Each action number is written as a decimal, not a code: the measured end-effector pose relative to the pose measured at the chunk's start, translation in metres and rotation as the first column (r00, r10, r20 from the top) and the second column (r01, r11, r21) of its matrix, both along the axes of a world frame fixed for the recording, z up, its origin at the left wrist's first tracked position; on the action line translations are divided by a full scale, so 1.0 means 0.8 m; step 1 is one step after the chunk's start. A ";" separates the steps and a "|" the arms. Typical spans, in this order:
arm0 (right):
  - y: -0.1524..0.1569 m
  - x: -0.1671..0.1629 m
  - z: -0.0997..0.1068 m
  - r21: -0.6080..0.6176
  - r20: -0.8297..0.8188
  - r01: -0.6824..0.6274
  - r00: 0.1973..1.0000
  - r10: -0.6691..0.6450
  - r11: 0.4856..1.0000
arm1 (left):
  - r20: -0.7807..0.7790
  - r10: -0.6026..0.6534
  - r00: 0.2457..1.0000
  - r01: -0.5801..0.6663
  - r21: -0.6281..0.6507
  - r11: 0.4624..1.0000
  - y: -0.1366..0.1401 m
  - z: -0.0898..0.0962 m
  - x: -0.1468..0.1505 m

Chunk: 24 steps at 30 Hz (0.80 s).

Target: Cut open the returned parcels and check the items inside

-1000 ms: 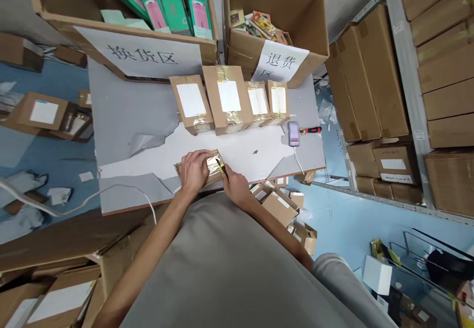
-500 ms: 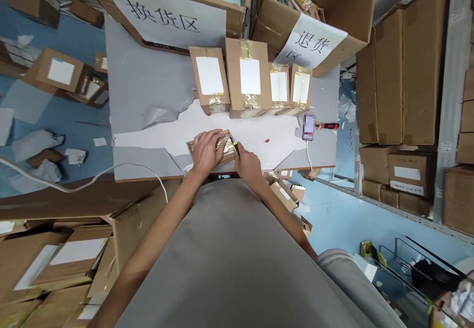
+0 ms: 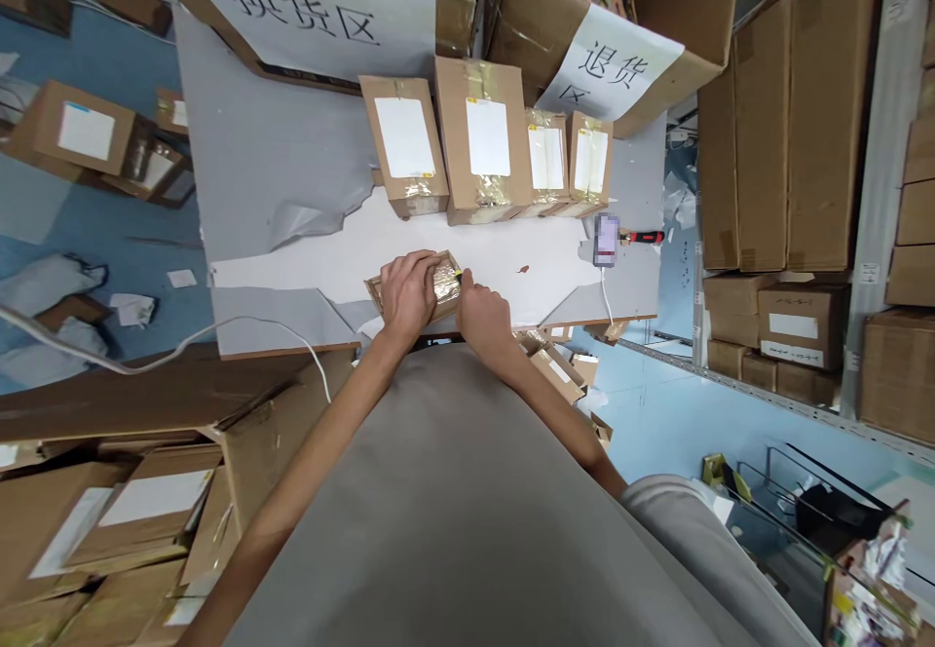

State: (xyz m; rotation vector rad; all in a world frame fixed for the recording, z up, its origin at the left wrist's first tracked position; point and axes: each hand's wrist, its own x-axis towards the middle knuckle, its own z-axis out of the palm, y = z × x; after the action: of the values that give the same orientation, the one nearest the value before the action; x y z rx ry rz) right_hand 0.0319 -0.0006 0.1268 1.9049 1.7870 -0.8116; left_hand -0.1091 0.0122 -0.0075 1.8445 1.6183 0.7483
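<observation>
A small cardboard box (image 3: 445, 283) with shiny clear tape across it lies near the front edge of the table, slightly tilted in my view. My left hand (image 3: 407, 293) lies over its left part, fingers together and thumb along the top, holding it down. At the box's right end, my right hand (image 3: 484, 316) is closed around a yellow and black utility knife (image 3: 459, 276). Most of the knife is hidden by the fingers, and the blade is too small to make out.
Several taped boxes with white labels (image 3: 489, 137) stand behind. Two large open cartons with paper signs (image 3: 314, 19) are at the back. To the right lie a phone (image 3: 606, 240) on a white cable and a red-black handled tool (image 3: 647, 237). A big carton of boxes (image 3: 270, 433) stands lower left.
My right hand has shifted slightly left and turned over the knife, covering more of it. My left hand stays on the box. The whole view has shifted a little.
</observation>
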 end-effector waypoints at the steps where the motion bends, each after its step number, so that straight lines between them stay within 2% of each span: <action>1: 0.002 -0.002 0.002 -0.005 0.007 -0.002 1.000 0.003 1.000 | 0.001 0.011 1.000 -0.011 -0.001 1.000 0.000 -0.002 0.001; 6: -0.001 -0.004 0.018 -0.015 0.053 -0.026 0.998 0.027 1.000 | 0.000 0.027 1.000 -0.027 0.010 1.000 0.000 -0.011 0.008; 9: -0.015 0.003 0.024 -0.039 0.090 -0.008 0.996 0.012 0.999 | -0.011 -0.014 1.000 0.014 0.018 1.000 -0.002 -0.011 0.013; 13: -0.026 0.015 0.022 -0.054 0.088 0.028 0.996 -0.023 0.998 | -0.023 -0.042 0.999 0.043 0.025 0.999 -0.004 -0.008 0.021; 18: -0.019 0.021 0.019 -0.077 0.030 0.093 0.995 -0.091 0.993 | -0.044 -0.001 0.999 0.003 0.041 0.999 -0.001 -0.012 0.024; 24: -0.023 0.019 0.017 -0.083 0.024 0.072 0.997 -0.070 0.994 | -0.073 0.035 0.997 -0.029 0.070 0.997 -0.006 -0.014 0.025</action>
State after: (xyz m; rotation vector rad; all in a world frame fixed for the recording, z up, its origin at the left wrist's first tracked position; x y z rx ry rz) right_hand 0.0470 -0.0188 0.1401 1.9249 1.6546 -0.8733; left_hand -0.0891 0.0070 -0.0184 1.9198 1.6917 0.7672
